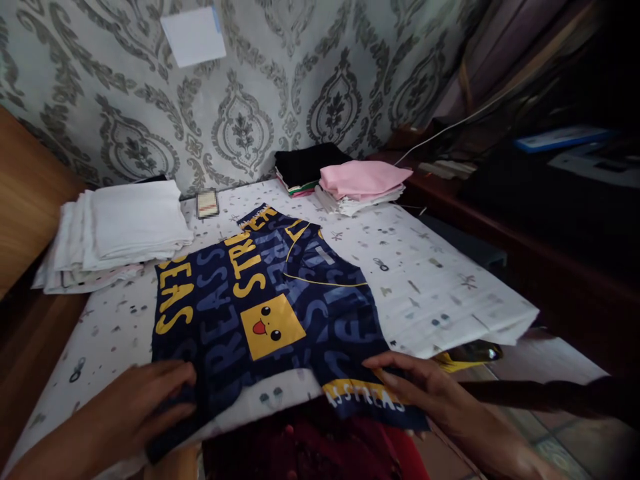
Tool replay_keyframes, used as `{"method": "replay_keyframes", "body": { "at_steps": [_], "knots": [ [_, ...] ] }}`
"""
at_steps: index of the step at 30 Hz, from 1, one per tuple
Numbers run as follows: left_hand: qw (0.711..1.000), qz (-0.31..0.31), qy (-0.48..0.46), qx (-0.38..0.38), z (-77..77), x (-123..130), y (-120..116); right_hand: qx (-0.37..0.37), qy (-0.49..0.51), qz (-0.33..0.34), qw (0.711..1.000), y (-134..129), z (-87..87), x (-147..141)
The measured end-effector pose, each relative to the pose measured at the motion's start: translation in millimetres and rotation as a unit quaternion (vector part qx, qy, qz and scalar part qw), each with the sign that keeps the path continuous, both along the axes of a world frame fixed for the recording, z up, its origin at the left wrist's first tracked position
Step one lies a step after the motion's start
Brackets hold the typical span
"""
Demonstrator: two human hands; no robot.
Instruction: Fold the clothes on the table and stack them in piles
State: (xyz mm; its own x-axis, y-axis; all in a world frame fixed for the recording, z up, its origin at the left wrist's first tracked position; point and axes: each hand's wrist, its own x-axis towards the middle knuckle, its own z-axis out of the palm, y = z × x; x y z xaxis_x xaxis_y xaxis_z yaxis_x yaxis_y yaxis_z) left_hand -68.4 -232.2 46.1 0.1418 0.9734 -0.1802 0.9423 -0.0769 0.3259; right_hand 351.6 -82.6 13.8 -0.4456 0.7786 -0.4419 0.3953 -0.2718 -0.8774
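A navy T-shirt (215, 347) with yellow and blue lettering and a yellow cartoon-face square lies spread on the table, its neckline turned to the right. At the shirt's near left edge, my left hand (145, 407) has bent fingers closed on the fabric; the hand is slightly blurred. My right hand (430, 383) grips the near sleeve, which has a yellow band, with fingers above and below the cloth. Part of the shirt's near side hangs at the table's front edge.
White patterned cloth (435, 293) covers the table. Folded white clothes (135, 220) are stacked at the left. At the back stand a black folded pile (310, 163) and a pink-topped pile (365, 179). A small card-like item (207, 204) lies near the papered wall (280, 87).
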Motion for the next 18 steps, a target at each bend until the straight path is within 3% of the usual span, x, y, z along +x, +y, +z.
{"method": "replay_keyframes", "body": {
  "at_steps": [2,4,7,10,12,15,18],
  "knots": [
    [1.000,-0.004,-0.019,0.006,9.1,18,35,0.008,0.001,0.003,1.000,-2,-1.6,1],
    [0.998,-0.009,-0.028,0.051,5.6,37,75,0.006,0.017,0.006,1.000,-5,-4.5,1],
    [0.994,-0.062,-0.011,0.087,-17.1,54,129,-0.038,0.070,0.009,0.997,-8,-10.2,4],
    [0.992,-0.084,0.046,0.080,-42.2,43,165,-0.104,0.113,0.000,0.988,-13,-15.3,10],
    [0.992,-0.058,0.082,0.079,-51.8,22,178,-0.130,0.134,-0.006,0.982,-14,-17.6,13],
    [0.989,0.000,0.117,0.093,-54.2,-5,181,-0.141,0.164,-0.004,0.976,-14,-18.5,15],
    [0.986,-0.017,0.128,0.108,-50.6,0,170,-0.143,0.191,0.015,0.971,-10,-14.8,13]
  ]
}}
